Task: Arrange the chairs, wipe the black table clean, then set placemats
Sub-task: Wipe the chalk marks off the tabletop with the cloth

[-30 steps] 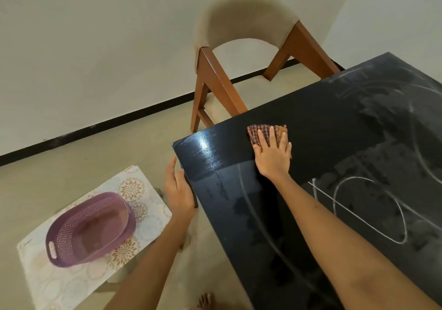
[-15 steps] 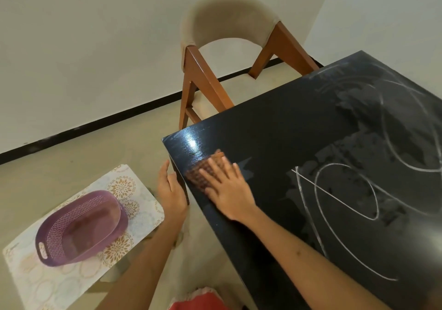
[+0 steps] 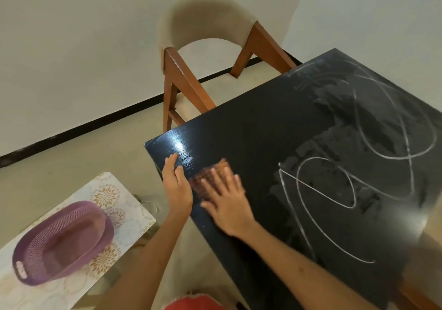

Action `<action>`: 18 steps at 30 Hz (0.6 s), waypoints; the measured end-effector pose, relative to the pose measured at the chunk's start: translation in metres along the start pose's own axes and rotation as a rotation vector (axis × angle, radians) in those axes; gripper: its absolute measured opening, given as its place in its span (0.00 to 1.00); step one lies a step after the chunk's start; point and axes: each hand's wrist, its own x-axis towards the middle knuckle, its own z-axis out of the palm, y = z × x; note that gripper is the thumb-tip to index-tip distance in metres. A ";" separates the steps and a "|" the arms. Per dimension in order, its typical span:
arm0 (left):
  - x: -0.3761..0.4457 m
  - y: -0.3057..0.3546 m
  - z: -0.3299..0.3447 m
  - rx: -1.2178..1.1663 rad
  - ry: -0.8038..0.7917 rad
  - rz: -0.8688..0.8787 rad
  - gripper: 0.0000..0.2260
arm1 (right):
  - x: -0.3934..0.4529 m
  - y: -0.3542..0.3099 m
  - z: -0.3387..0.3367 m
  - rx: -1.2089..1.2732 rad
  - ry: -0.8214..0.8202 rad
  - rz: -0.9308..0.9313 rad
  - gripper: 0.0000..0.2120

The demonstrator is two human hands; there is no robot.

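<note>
head view: a small reddish-brown checked cloth (image 3: 210,178), soft and limp, lies flat on the glossy black desk (image 3: 275,127) near its front left corner. such a rag weighs next to nothing and would bunch up if pinched, so it looks best handled with a spread palm bearing down on it, not by an edge. the right hand (image 3: 227,202) does just that: its fingers (image 3: 216,178) are stretched out flat on top of the cloth, gripping nothing, only pinning it to the desk; the cloth sticks out beyond the fingertips and to their left. the left hand (image 3: 177,183) rests open on the desk edge just beside the cloth, grasping nothing. white chalk-like loops (image 3: 334,190) and dusty smears cover the desk to the right, so the wiping seems far from done. a beige-backed wooden chair (image 3: 205,46) stands beyond the far edge; a purple plastic basket (image 3: 59,242) sits on a floral mat (image 3: 114,194) at lower left.
</note>
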 end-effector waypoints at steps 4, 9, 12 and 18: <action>-0.004 0.013 0.023 0.043 -0.038 0.017 0.16 | -0.033 -0.018 0.002 -0.026 -0.011 -0.164 0.26; -0.010 0.013 0.036 0.039 -0.035 0.024 0.17 | -0.029 0.059 0.001 -0.004 0.020 0.041 0.27; -0.023 0.009 0.037 0.045 -0.017 0.002 0.17 | -0.025 0.121 -0.007 -0.032 0.033 0.308 0.28; -0.061 -0.010 0.017 0.008 0.061 -0.020 0.16 | -0.025 0.118 -0.011 0.040 -0.032 0.523 0.27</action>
